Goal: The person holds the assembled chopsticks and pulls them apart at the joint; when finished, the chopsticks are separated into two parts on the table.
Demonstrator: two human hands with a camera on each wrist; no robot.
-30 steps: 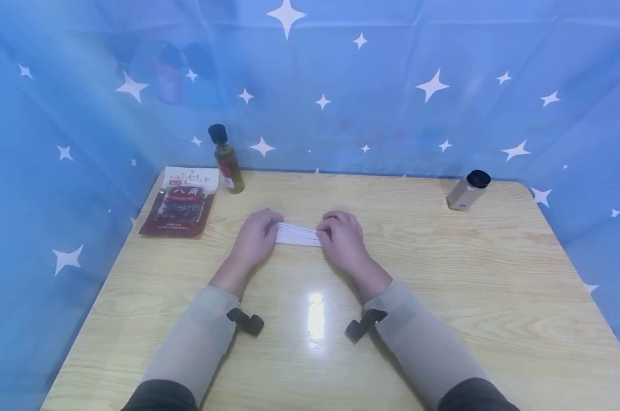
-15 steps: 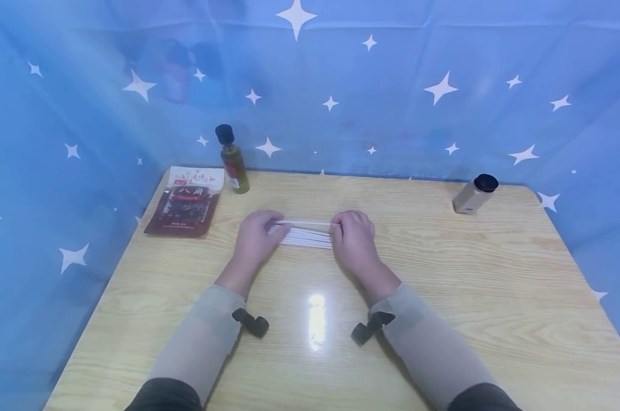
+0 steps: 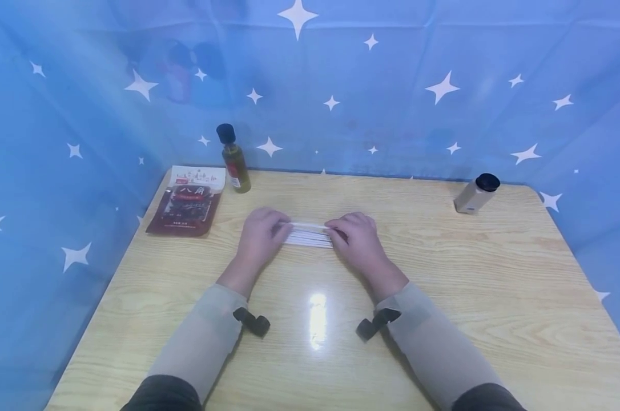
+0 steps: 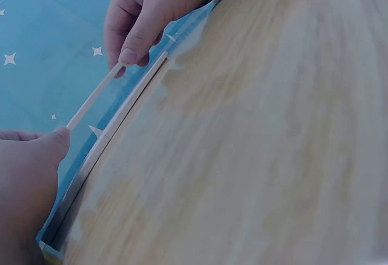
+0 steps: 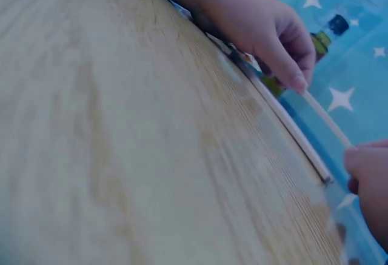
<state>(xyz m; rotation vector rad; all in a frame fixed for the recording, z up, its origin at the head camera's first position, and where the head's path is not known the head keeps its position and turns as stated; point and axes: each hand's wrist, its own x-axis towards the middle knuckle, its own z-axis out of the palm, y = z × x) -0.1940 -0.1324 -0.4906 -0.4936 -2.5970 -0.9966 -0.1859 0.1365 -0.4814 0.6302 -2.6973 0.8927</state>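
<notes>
Both hands meet over a small block of white strips (image 3: pixel 307 238), lined lengthwise, on the table; I cannot tell whether these are separate pieces or pleats. A thin white strip (image 4: pixel 94 95) is stretched between the hands, raised above the block in both wrist views. My left hand (image 3: pixel 260 237) pinches its left end between thumb and fingers. At its right end, the right hand (image 3: pixel 358 240) pinches it with thumb and fingertips. In the right wrist view the same white strip (image 5: pixel 327 119) runs between both thumbs. Fingertips hide the ends of the block.
A brown and white packet (image 3: pixel 186 205) lies at the back left of the wood-patterned table (image 3: pixel 443 297). Beside it stands a dark-capped bottle (image 3: pixel 236 168). A black-lidded jar (image 3: pixel 475 195) is at the back right. Blue star-printed cloth (image 3: pixel 351 120) surrounds the table.
The top strip now shows apart from the block, held between both hands. The right hand shifted outward, then its fingertips came back in on the strip. The head view turned slightly.
</notes>
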